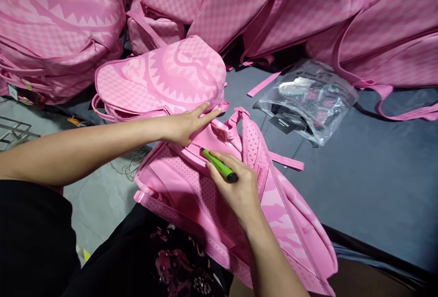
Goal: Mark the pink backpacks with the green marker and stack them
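It looks like a bag workshop: matching pink backpacks (229, 9) crowd from ten to two o'clock, a filled clear pouch (318, 105) lies at two on a dark work surface (362, 178), and grey floor (89, 201) shows at eight.

I can read no text: print on the green marker (219, 166), mid-frame, and the plastic bag (320, 98), upper right, is blurred.

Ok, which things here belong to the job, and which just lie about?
Seemingly in use:
Green marker, in the right hand
Pink backpack beneath
Patterned pink piece, at the left hand

Seemingly lying about:
Clear plastic bag
Pink bags at the back
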Demonstrator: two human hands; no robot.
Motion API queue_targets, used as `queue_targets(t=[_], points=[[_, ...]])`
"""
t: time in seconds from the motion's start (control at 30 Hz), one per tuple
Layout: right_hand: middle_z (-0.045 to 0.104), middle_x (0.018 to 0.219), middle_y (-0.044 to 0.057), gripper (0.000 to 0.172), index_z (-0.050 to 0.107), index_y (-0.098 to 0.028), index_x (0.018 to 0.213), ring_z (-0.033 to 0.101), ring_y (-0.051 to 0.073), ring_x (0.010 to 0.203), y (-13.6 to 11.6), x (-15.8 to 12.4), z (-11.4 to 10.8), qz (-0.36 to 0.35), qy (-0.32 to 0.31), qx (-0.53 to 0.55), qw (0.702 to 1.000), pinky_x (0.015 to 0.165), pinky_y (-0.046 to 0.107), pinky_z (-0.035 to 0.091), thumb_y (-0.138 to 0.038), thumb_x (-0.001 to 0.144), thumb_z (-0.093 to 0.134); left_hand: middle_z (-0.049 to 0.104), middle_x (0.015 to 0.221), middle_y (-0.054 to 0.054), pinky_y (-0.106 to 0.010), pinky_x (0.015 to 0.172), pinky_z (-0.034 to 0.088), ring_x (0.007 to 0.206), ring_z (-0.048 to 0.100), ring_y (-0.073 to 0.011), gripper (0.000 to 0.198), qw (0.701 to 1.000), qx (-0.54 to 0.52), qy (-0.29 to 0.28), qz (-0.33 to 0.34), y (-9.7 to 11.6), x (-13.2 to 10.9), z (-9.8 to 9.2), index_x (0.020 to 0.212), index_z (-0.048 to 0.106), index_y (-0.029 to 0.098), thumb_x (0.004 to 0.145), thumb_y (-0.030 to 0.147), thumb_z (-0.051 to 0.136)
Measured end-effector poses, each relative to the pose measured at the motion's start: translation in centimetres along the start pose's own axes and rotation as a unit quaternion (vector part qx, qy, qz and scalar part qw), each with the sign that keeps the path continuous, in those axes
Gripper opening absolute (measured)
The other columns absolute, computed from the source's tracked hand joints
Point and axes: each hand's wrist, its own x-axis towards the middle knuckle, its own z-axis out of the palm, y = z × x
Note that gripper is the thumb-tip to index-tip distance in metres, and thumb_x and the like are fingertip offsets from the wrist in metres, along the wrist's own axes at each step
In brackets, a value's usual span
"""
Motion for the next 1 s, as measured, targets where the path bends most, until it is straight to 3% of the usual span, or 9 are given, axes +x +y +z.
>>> queue_targets(t=[0.2, 0.4, 0.57, 0.67, 0.73, 0.83, 0.9, 1.0], points=[[0.077, 0.108, 0.006, 0.022, 0.074, -0.021, 0.109, 0.072, 0.023, 0.097, -0.6, 0.3, 0.4, -0.017, -0.026, -0.013, 0.999, 0.086, 0.043, 0.057, -0.020, 0.089, 0.065, -0.011, 0.168, -0.017, -0.031, 0.102, 0.046, 0.151, 0.026, -0.0311, 0.115, 0.998, -0.038, 0.008, 0.042, -1.1, 0.0, 0.0, 0.159, -0.016, 0.031, 0.073, 0.001, 0.055], [0.077, 0.107, 0.007, 0.024, 0.073, -0.019, 0.112, 0.072, 0.024, 0.095, -0.6, 0.7, 1.2, -0.055, -0.061, -0.035, 0.996, 0.085, 0.045, 0.057, -0.020, 0.090, 0.064, -0.006, 0.168, -0.016, -0.032, 0.100, 0.048, 0.150, 0.027, -0.0295, 0.116, 0.996, -0.054, -0.001, 0.065, -2.5, 0.3, -0.2, 0.159, -0.014, 0.031, 0.072, 0.002, 0.057], [0.076, 0.109, 0.009, 0.023, 0.075, -0.017, 0.110, 0.072, 0.026, 0.096, -0.6, 1.0, 1.9, -0.034, 0.000, -0.057, 0.998, 0.087, 0.045, 0.058, -0.019, 0.090, 0.064, -0.010, 0.167, -0.020, -0.025, 0.084, 0.051, 0.137, 0.047, -0.0299, 0.118, 0.999, -0.027, -0.038, 0.019, -1.5, 0.0, -0.9, 0.158, -0.018, 0.033, 0.072, 0.001, 0.057], [0.076, 0.110, 0.009, 0.023, 0.074, -0.016, 0.111, 0.072, 0.026, 0.098, -0.6, 0.9, 2.2, -0.039, 0.015, -0.046, 0.998, 0.088, 0.044, 0.057, -0.017, 0.090, 0.064, -0.011, 0.166, -0.023, -0.026, 0.079, 0.051, 0.119, 0.061, -0.0266, 0.116, 0.998, 0.014, -0.040, -0.037, -1.0, -0.4, -1.0, 0.157, -0.017, 0.036, 0.076, 0.005, 0.060], [0.076, 0.108, 0.010, 0.023, 0.074, -0.015, 0.110, 0.072, 0.026, 0.098, -0.7, 0.8, 2.3, -0.043, 0.024, -0.041, 0.998, 0.089, 0.044, 0.057, -0.015, 0.090, 0.063, 0.006, 0.165, -0.026, -0.027, 0.077, 0.050, 0.105, 0.067, -0.0238, 0.115, 0.994, 0.045, -0.039, -0.088, -1.1, -0.7, -1.0, 0.157, -0.018, 0.033, 0.079, 0.014, 0.064], [0.076, 0.107, 0.010, 0.023, 0.074, -0.014, 0.111, 0.072, 0.026, 0.097, -0.9, 0.7, 2.3, -0.047, 0.029, -0.037, 0.998, 0.087, 0.044, 0.056, -0.015, 0.091, 0.062, 0.054, 0.142, -0.022, -0.027, 0.078, 0.048, 0.099, 0.067, -0.0233, 0.112, 0.993, 0.070, -0.039, -0.091, -1.9, -0.9, -0.8, 0.156, -0.021, 0.020, 0.083, 0.024, 0.064], [0.076, 0.107, 0.010, 0.023, 0.073, -0.014, 0.111, 0.072, 0.026, 0.096, -1.2, 0.7, 2.2, -0.048, 0.016, -0.032, 0.998, 0.086, 0.045, 0.056, -0.014, 0.091, 0.062, 0.065, 0.127, -0.017, -0.026, 0.077, 0.047, 0.096, 0.067, -0.0226, 0.110, 0.995, 0.067, -0.042, -0.059, -2.6, -0.8, -0.6, 0.156, -0.020, 0.017, 0.084, 0.025, 0.062], [0.077, 0.106, 0.007, 0.023, 0.074, -0.015, 0.110, 0.071, 0.025, 0.094, -1.4, 0.8, 2.0, -0.051, -0.025, -0.010, 0.998, 0.085, 0.045, 0.055, -0.015, 0.090, 0.064, 0.067, 0.122, -0.015, -0.027, 0.074, 0.046, 0.091, 0.066, -0.0220, 0.107, 0.996, 0.063, -0.031, -0.046, -3.2, -0.5, -0.3, 0.157, -0.017, 0.018, 0.084, 0.025, 0.062]])
